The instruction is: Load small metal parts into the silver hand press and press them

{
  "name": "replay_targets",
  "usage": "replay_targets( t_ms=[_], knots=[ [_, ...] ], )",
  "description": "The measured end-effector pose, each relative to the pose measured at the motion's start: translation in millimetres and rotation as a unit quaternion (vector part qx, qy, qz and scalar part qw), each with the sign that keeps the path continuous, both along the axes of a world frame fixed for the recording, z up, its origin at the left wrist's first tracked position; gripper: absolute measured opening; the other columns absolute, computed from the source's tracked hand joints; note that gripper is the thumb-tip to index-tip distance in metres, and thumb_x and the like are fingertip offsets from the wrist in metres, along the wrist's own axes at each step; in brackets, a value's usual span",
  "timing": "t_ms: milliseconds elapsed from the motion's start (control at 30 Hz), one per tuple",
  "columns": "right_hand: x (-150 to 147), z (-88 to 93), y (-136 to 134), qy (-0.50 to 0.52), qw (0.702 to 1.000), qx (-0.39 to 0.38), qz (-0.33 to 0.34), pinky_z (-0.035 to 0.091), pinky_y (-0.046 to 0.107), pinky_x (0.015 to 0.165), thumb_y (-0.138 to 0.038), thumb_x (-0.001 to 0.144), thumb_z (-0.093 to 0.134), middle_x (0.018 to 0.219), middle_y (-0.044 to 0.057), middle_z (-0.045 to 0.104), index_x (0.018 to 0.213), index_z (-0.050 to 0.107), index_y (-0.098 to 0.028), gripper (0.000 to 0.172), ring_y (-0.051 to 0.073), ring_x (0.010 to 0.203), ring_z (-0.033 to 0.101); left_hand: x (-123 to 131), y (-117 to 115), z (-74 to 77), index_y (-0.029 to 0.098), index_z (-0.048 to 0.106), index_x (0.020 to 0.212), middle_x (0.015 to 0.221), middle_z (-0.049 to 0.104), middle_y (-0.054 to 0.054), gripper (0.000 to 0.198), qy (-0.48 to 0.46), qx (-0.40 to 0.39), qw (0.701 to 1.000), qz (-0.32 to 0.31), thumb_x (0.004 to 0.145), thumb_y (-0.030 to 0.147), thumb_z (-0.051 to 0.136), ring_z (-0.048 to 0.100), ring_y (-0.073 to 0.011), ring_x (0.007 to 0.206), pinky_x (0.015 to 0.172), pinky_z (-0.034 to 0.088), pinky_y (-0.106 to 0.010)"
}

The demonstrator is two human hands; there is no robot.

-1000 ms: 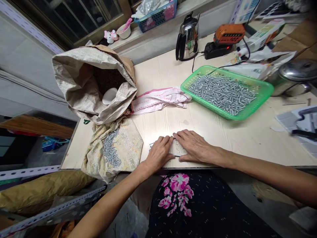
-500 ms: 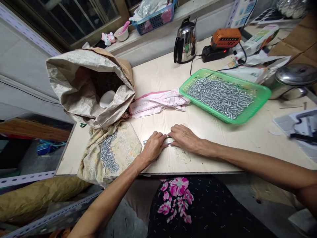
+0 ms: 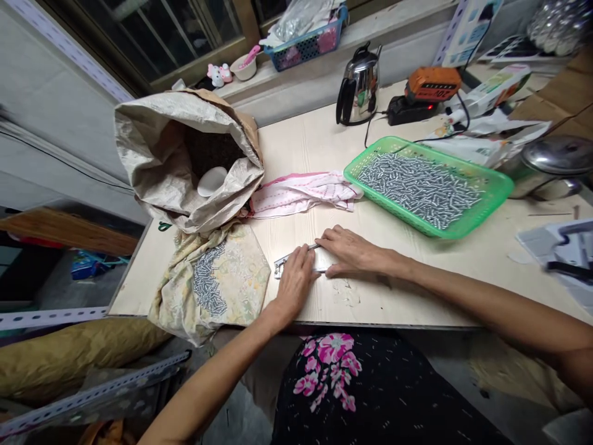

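Note:
A narrow silvery metal piece (image 3: 320, 262) with long straight edges lies flat on the table in front of me; its exact kind I cannot make out. Its left end shows small cut-outs. My left hand (image 3: 296, 281) lies across its middle, fingers together and curled over the far edge. At the right end, my right hand (image 3: 352, 252) grips it between thumb and fingers, and that end is hidden. To the left, a heap of small metal pins (image 3: 209, 281) rests on a patterned cloth (image 3: 245, 272).
A green plastic basket (image 3: 500, 188) full of similar pins stands at the right. Behind the cloth is a large open sack (image 3: 152, 154) with a white scoop-like thing (image 3: 212, 182) inside. A pink-and-white towel (image 3: 306, 196), a kettle (image 3: 359, 86) and an orange battery (image 3: 433, 83) are farther back.
My left hand has shifted along the metal piece, baring more of its left end. The right hand has spread slightly more around its end. The whole view has shifted a little.

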State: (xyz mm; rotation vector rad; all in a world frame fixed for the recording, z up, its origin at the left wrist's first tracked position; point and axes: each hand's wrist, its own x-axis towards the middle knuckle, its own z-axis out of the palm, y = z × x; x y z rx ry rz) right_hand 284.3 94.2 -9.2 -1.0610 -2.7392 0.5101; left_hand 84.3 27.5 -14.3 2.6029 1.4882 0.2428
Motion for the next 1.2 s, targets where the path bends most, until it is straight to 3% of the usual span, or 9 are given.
replay_targets(
  t_ms=[67, 200, 333, 433, 533, 667, 933, 1067, 1200],
  knots=[
    [7, -2.4, 9, -0.012, 1.0, -0.01, 0.009, 0.038, 0.036, 0.078, -0.053, 0.083, 0.066, 0.106, 0.013, 0.059, 0.115, 0.06, -0.016, 0.049, 0.027, 0.094, 0.049, 5, -20, -6.6, 0.016, 0.037, 0.141, 0.15, 0.041, -0.017, 0.048, -0.014, 0.015, 1.0, -0.004, 0.096, 0.027, 0.05, 0.033, -0.0313, 0.142, 0.111, 0.038, -0.053],
    [9, -10.1, 27, -0.007, 1.0, 0.025, -0.013, 0.035, 0.035, 0.077, -0.037, 0.092, 0.056, 0.1, 0.01, 0.061, 0.101, 0.066, -0.018, 0.023, 0.025, 0.095, 0.05, 16, -49, -12.2, 0.018, 0.037, 0.143, 0.15, 0.043, -0.015, 0.052, -0.039, -0.024, 0.999, -0.025, 0.095, 0.035, 0.052, 0.029, -0.0326, 0.144, 0.114, 0.031, -0.058],
    [-2, -5.1, 44, -0.012, 0.997, 0.066, -0.03, 0.031, 0.036, 0.078, -0.031, 0.093, 0.055, 0.091, 0.008, 0.064, 0.086, 0.067, -0.018, 0.019, 0.024, 0.091, 0.05, 19, -55, -9.6, 0.019, 0.044, 0.138, 0.145, 0.05, -0.015, 0.048, -0.08, -0.05, 0.995, -0.024, 0.095, 0.037, 0.053, 0.035, -0.0303, 0.142, 0.114, 0.029, -0.061],
    [-23, 9.8, 41, -0.017, 0.995, 0.094, -0.035, 0.03, 0.037, 0.078, -0.03, 0.091, 0.058, 0.095, 0.009, 0.064, 0.092, 0.069, -0.017, 0.016, 0.025, 0.094, 0.048, 17, -54, -9.1, 0.02, 0.044, 0.138, 0.145, 0.049, -0.016, 0.049, -0.098, -0.053, 0.994, -0.021, 0.094, 0.038, 0.054, 0.033, -0.0298, 0.143, 0.115, 0.027, -0.061],
    [-55, 21.5, 18, 0.013, 0.992, 0.112, 0.064, 0.031, 0.036, 0.077, -0.03, 0.089, 0.062, 0.105, 0.009, 0.062, 0.105, 0.069, -0.021, 0.019, 0.025, 0.098, 0.047, 16, -55, -12.6, 0.018, 0.043, 0.139, 0.144, 0.049, -0.017, 0.053, -0.108, -0.051, 0.993, -0.024, 0.093, 0.039, 0.056, 0.034, -0.0313, 0.142, 0.114, 0.029, -0.06],
    [-98, 17.6, -11, 0.002, 0.969, 0.117, 0.219, 0.033, 0.036, 0.081, -0.025, 0.087, 0.065, 0.107, 0.006, 0.061, 0.091, 0.072, -0.025, 0.008, 0.026, 0.11, 0.043, 17, -59, -20.6, 0.011, 0.059, 0.122, 0.121, 0.065, -0.02, 0.044, -0.11, -0.067, 0.992, -0.001, 0.092, 0.044, 0.056, 0.056, -0.0346, 0.122, 0.101, 0.046, -0.053],
    [-122, -1.7, -19, 0.014, 0.958, 0.106, 0.267, 0.037, 0.037, 0.085, -0.019, 0.09, 0.056, 0.1, 0.008, 0.063, 0.082, 0.066, -0.016, 0.014, 0.023, 0.106, 0.048, 17, -62, -26.2, 0.011, 0.067, 0.104, 0.102, 0.07, -0.018, 0.039, -0.095, -0.099, 0.99, 0.022, 0.093, 0.045, 0.053, 0.066, -0.0346, 0.101, 0.088, 0.054, -0.048],
    [-104, 26.9, -12, 0.149, 0.966, 0.078, 0.197, 0.042, 0.036, 0.086, -0.022, 0.091, 0.051, 0.097, 0.007, 0.065, 0.091, 0.062, -0.017, 0.012, 0.02, 0.096, 0.055, 20, -63, -2.7, 0.014, 0.066, 0.11, 0.112, 0.068, -0.017, 0.034, -0.132, -0.122, 0.983, 0.04, 0.095, 0.04, 0.05, 0.064, -0.0319, 0.106, 0.092, 0.054, -0.047],
    [-21, 71.8, 23, 0.243, 0.954, 0.172, -0.03, 0.044, 0.041, 0.091, -0.026, 0.092, 0.048, 0.102, 0.009, 0.065, 0.093, 0.059, -0.021, 0.012, 0.023, 0.102, 0.056, 53, -101, 18.7, 0.028, 0.063, 0.123, 0.122, 0.066, -0.007, 0.041, -0.249, -0.197, 0.948, -0.033, 0.098, 0.048, 0.038, 0.061, -0.0222, 0.115, 0.097, 0.053, -0.035]
  ],
)
